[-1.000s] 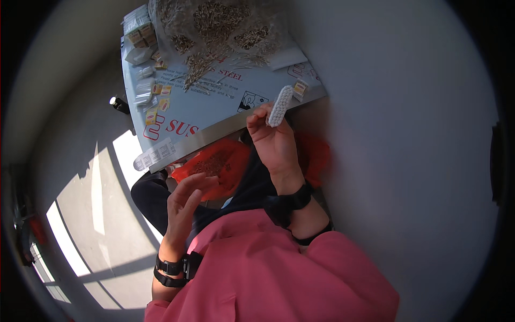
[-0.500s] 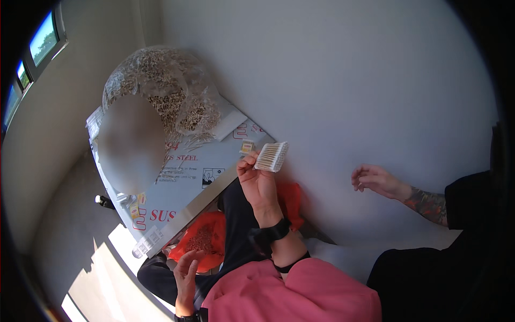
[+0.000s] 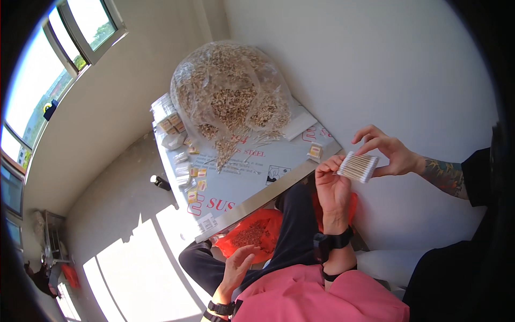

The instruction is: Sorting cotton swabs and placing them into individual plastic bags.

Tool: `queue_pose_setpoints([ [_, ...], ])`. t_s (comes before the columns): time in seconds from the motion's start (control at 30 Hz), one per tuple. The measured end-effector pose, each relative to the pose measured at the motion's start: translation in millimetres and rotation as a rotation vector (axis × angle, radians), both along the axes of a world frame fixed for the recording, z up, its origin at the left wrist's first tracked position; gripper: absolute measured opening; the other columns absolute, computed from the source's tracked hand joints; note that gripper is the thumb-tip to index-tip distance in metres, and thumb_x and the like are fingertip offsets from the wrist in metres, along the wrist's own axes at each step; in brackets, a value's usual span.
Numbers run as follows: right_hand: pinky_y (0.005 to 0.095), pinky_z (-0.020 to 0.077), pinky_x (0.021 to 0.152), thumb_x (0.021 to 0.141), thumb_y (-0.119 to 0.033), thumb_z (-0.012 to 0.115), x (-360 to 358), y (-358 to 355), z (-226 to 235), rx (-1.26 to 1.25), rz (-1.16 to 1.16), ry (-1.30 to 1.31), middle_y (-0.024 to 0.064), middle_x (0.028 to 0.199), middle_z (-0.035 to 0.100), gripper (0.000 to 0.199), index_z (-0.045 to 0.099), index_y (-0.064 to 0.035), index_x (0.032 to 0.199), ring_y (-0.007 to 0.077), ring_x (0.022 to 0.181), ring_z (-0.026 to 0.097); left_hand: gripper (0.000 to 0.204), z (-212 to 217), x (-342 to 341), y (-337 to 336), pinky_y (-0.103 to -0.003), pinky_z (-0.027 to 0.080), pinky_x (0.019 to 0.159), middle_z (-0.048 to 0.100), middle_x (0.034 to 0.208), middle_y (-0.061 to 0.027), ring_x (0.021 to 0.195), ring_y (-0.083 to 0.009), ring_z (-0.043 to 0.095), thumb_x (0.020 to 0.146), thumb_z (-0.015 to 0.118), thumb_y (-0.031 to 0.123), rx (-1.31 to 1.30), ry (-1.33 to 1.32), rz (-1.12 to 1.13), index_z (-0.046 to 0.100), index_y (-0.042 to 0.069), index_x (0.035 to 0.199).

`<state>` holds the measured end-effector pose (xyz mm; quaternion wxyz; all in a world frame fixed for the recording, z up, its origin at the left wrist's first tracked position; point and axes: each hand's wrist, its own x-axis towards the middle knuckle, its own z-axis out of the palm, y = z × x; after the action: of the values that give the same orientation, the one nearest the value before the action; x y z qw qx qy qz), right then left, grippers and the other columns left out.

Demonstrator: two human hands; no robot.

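My right hand [image 3: 331, 185] is raised above the table edge, its fingertips pinching the left end of a small flat pack of cotton swabs [image 3: 358, 166]. Another person's hand [image 3: 389, 151], on a tattooed forearm, grips the pack's right end from the right. My left hand [image 3: 238, 265] rests low over my lap with its fingers spread and nothing in it. It is just below an orange bag [image 3: 252, 233] filled with loose swabs.
A white table [image 3: 252, 185] bears a big clear bag of loose swabs [image 3: 230, 96], scattered swabs and several small filled packs [image 3: 193, 182]. A white wall is to the right, windows are at the upper left, and sunlit floor is below.
The view has swung up and right. My right hand carried the pack to the right, and the other person's hand reached in and took hold of its far end.
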<state>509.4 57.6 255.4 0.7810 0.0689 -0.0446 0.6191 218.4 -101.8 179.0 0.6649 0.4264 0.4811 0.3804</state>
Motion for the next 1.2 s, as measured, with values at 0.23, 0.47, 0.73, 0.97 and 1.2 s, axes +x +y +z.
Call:
queue_pose_setpoints([
  [0.23, 0.0304, 0.0419, 0.077, 0.093, -0.006, 0.059, 35.4, 1.0, 22.6, 0.035, 0.027, -0.047, 0.0021, 0.085, 0.051, 0.005, 0.057, -0.0064, 0.098, 0.0140, 0.075, 0.049, 0.030, 9.8, 11.4, 14.8, -0.028, 0.045, 0.099, 0.067, 0.121, -0.0060, 0.114, -0.0130, 0.059, 0.100, 0.057, 0.017, 0.075, 0.051, -0.045, 0.057, 0.001, 0.127],
  [0.47, 0.0330, 0.0430, 0.082, 0.101, -0.027, 0.052, 5.1, 25.2, 10.3, 0.006, 0.082, -0.234, 0.0049, 0.093, 0.053, 0.029, 0.056, -0.0003, 0.111, 0.0174, 0.082, 0.050, 0.030, -22.3, -7.1, 10.0, -0.027, 0.046, 0.097, 0.066, 0.117, -0.0054, 0.111, -0.0111, 0.058, 0.101, 0.055, 0.012, -0.047, 0.083, 0.040, 0.056, 0.002, 0.128],
  [0.73, 0.0298, 0.0512, 0.076, 0.098, -0.015, 0.058, -41.8, 0.3, -174.3, -0.183, 0.010, -2.340, 0.0054, 0.096, 0.065, 0.013, 0.064, -0.0031, 0.100, 0.0192, 0.082, 0.063, 0.026, -64.8, -47.2, 25.8, -0.027, 0.049, 0.093, 0.069, 0.113, -0.0073, 0.106, -0.0120, 0.062, 0.099, 0.059, 0.010, -0.060, 0.281, 0.228, 0.060, -0.002, 0.121],
  [0.97, 0.0421, 0.0431, 0.094, 0.090, -0.007, 0.060, -1.9, 4.2, -212.7, 0.166, -0.242, -2.543, 0.0091, 0.098, 0.062, 0.002, 0.059, -0.0058, 0.092, 0.0289, 0.097, 0.058, 0.025, -99.7, -119.0, 121.2, -0.031, 0.054, 0.077, 0.074, 0.092, -0.0121, 0.083, -0.0197, 0.072, 0.090, 0.069, 0.020, 0.035, 0.773, 0.560, 0.071, 0.004, 0.108],
  [1.2, 0.0411, 0.0437, 0.093, 0.089, -0.007, 0.061, -5.1, 11.6, -217.4, 0.152, -0.223, -2.554, 0.0096, 0.097, 0.062, 0.003, 0.059, -0.0046, 0.090, 0.0289, 0.095, 0.059, 0.016, -118.7, -143.4, 240.2, -0.036, 0.052, 0.075, 0.066, 0.093, -0.0070, 0.084, -0.0225, 0.065, 0.085, 0.071, 0.016, 0.331, 1.265, 0.471, 0.072, 0.008, 0.099],
])
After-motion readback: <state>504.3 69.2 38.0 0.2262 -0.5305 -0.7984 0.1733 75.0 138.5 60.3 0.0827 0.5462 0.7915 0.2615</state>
